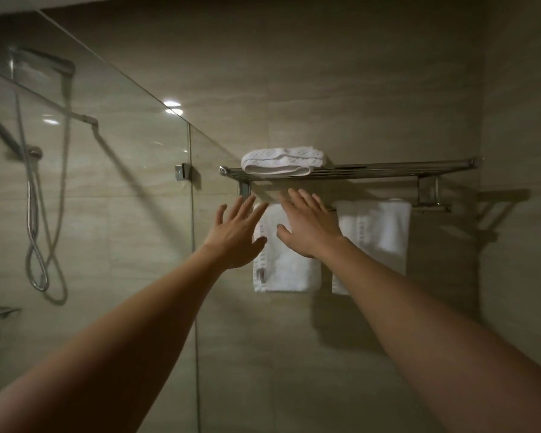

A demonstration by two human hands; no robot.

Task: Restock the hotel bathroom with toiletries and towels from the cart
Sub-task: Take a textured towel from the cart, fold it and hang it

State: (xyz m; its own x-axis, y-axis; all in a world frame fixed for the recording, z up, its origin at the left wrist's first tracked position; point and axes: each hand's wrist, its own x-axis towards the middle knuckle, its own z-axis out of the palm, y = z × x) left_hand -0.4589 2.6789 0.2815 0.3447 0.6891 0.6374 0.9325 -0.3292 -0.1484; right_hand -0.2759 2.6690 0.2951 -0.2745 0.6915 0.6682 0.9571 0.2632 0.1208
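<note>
Two bare forearms reach up and forward from the bottom corners of the view. The left hand [236, 235] is spread flat with its back to the camera. Its fingers [247, 207] are straight and splayed, holding nothing. The right hand [310, 229] sits just beside it, also released, and its fingers [297, 198] are fanned out with the thumb pointing toward the left hand.

Right behind both hands hangs the left white towel [288, 270], draped over the lower rail [431, 208]. The left hand covers the towel's left edge, with its thumb in front of the cloth. The right palm lies over the towel's upper right part, with the fingertips up by the rail line, just under the shelf. Whether either hand actually touches the cloth cannot be told.

A second white towel [378, 229] hangs on the same rail to the right, apart from the hands. Above them, the chrome towel rack [388, 168] is fixed to the tiled wall [356, 89]. A folded towel [283, 160] lies on the rack's left end, above the fingertips and clear of them.

To the left stands a glass shower panel [107, 182], held by a metal clamp [181, 172]. Behind the glass a shower hose [35, 229] hangs in a loop.
</note>
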